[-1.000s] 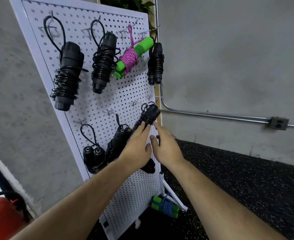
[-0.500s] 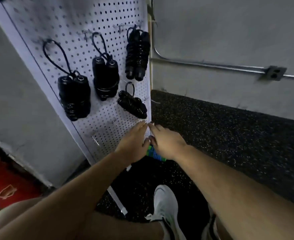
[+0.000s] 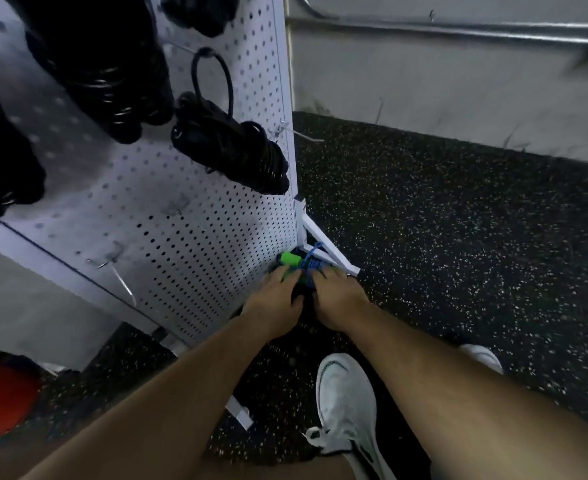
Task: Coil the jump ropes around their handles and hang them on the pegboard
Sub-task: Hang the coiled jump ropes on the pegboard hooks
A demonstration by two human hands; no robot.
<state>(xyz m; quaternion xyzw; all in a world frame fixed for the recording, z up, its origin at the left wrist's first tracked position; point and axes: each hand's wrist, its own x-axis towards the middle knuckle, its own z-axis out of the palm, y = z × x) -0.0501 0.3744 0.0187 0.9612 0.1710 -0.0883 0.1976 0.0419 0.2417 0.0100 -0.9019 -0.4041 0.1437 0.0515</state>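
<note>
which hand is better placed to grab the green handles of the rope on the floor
Left, probably: the left hand has its fingers on the green handles, while the right hand covers the blue cord beside the pegboard foot. Both are close, so it's a slim edge.

1. The left forearm (image 3: 168,393) and right forearm (image 3: 459,386) are bare right down to the wrists.
2. The left hand (image 3: 278,296) and right hand (image 3: 337,299) are bare too.
3. A white low-cut running shoe (image 3: 346,400) has a smooth rounded toe, white laces and a black curved stripe low along its side.
4. The rounded toe of a second white shoe (image 3: 481,356) shows beyond the right forearm.
</note>
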